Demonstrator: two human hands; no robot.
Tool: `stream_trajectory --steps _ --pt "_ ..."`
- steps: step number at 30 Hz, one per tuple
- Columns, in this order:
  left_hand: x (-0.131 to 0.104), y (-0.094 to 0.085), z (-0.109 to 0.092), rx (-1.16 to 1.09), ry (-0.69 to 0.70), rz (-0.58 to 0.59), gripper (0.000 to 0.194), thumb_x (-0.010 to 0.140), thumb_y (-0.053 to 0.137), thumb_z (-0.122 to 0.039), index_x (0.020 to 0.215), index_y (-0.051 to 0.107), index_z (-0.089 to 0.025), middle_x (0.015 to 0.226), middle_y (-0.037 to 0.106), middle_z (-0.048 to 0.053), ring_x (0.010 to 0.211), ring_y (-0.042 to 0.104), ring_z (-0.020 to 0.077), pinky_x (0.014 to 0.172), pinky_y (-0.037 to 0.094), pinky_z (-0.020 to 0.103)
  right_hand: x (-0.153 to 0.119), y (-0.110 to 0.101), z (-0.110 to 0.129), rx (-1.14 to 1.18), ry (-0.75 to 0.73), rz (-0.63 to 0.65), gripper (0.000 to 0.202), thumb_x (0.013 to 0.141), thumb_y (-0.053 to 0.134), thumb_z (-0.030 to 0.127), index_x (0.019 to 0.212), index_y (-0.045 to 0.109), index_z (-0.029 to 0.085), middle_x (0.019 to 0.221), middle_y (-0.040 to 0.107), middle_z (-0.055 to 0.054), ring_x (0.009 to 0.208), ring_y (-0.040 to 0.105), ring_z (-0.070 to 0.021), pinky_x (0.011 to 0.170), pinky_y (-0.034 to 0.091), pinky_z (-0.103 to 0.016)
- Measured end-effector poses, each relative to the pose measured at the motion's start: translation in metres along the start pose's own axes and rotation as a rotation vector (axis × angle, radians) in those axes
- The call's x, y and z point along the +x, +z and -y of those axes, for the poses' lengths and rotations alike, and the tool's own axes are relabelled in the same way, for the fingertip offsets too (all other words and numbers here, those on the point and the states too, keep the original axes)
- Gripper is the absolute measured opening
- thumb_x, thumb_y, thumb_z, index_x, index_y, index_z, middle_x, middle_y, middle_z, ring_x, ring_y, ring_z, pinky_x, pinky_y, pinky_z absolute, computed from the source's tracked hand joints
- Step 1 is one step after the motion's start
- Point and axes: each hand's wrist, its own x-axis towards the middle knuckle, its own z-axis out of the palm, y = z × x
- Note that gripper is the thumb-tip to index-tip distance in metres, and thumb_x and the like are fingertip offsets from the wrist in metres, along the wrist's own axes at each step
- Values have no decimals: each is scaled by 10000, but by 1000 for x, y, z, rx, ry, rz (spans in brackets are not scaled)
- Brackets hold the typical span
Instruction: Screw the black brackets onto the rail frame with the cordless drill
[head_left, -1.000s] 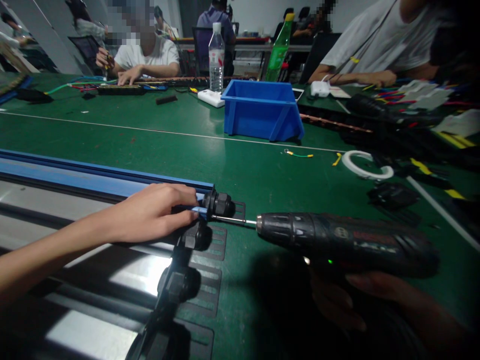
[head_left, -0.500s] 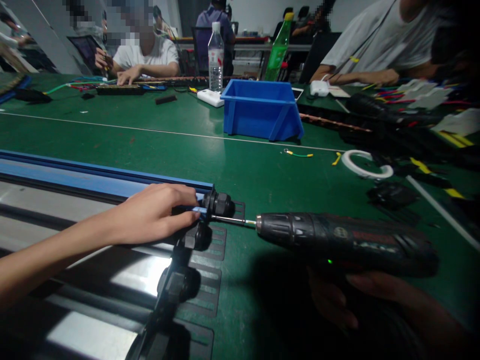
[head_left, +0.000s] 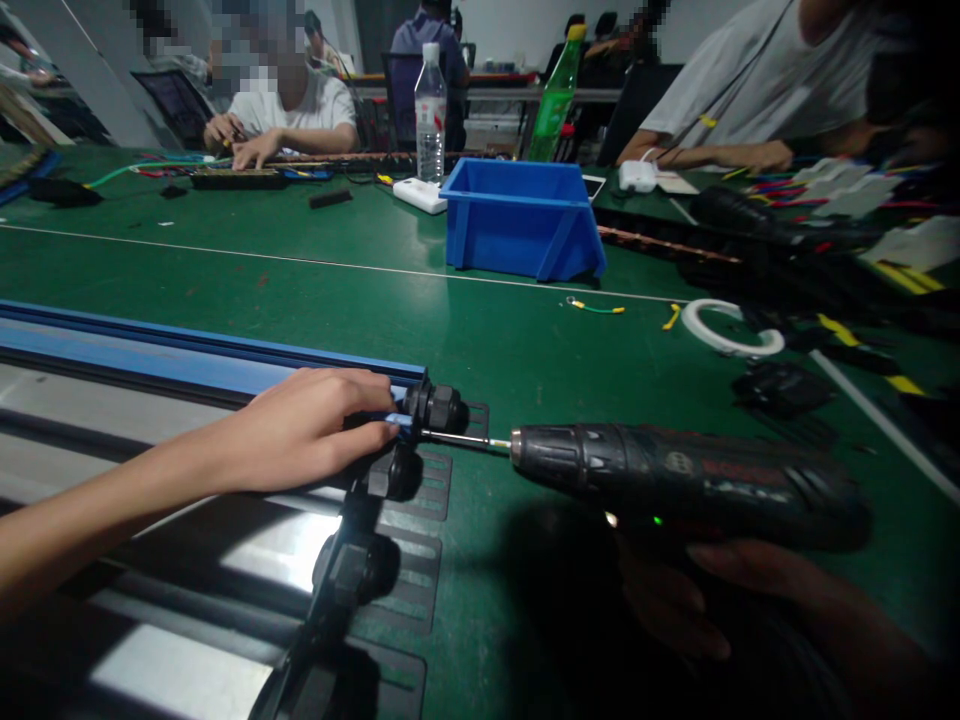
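The right hand [head_left: 795, 590] is grasping the drill [head_left: 675, 480] by its handle, though shadow is hiding most of that grip. A white light [head_left: 611, 520] under the drill's nose is glowing now, where it was dark half a second ago, so the trigger is probably being squeezed again. The drill is otherwise keeping almost the same place and lying level, its thin bit [head_left: 457, 438] pointing left into the end of the blue-edged metal case [head_left: 142, 350]; the work seems to be staying at this one spot. The left hand [head_left: 322, 430] is reaching in with the forearm low across the case, palm down, its fingers curling over the corner beside a black plastic nut [head_left: 439, 408]. The case is resting on the green tabletop [head_left: 337, 310]. Beyond a blue bin [head_left: 517, 235], a co-worker's raised hand [head_left: 223, 130] is now sitting lower.
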Motion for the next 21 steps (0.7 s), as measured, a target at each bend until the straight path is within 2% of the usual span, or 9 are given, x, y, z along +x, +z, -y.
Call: stream_trajectory --steps 4,7,12,15,17,21 --pt "-1 0 0 -4 5 -4 292 1027 428 -325 860 611 -170 890 611 33 849 583 198 743 407 284 3 1 1 35 3 -28 312 847 662 487 852 681 176 686 530 -27 573 545 -176 573 380 -328" --pt "-1 1 -1 -3 9 -8 295 1027 425 -320 851 607 -169 892 612 31 850 584 194 744 407 280 2 7 5 35 59 -91 339 811 715 511 762 666 179 654 513 -14 553 522 -164 566 365 -322" --pt "0 1 0 3 10 -15 285 1024 429 -315 855 609 -171 888 611 28 850 587 192 742 410 277 0 16 9 46 78 -131 362 796 721 524 775 676 166 668 549 -37 601 529 -180 612 378 -338" --pt "0 1 0 5 5 -17 277 1023 433 -309 865 614 -172 891 613 27 850 587 192 744 413 278 0 12 8 47 80 -124 361 795 726 523 794 677 166 687 559 -44 625 545 -195 635 388 -351" --pt "0 2 0 4 3 -19 279 1025 430 -310 874 619 -172 894 616 27 854 588 194 748 416 279 0 6 8 44 72 -82 345 838 692 516 818 673 172 688 550 -39 624 536 -193 635 387 -350" --pt "0 2 -1 7 4 -21 288 1030 424 -320 891 630 -174 910 625 30 875 595 201 759 423 281 2 -5 7 11 57 127 328 910 640 501 849 664 180 672 528 -22 582 499 -170 617 391 -340"
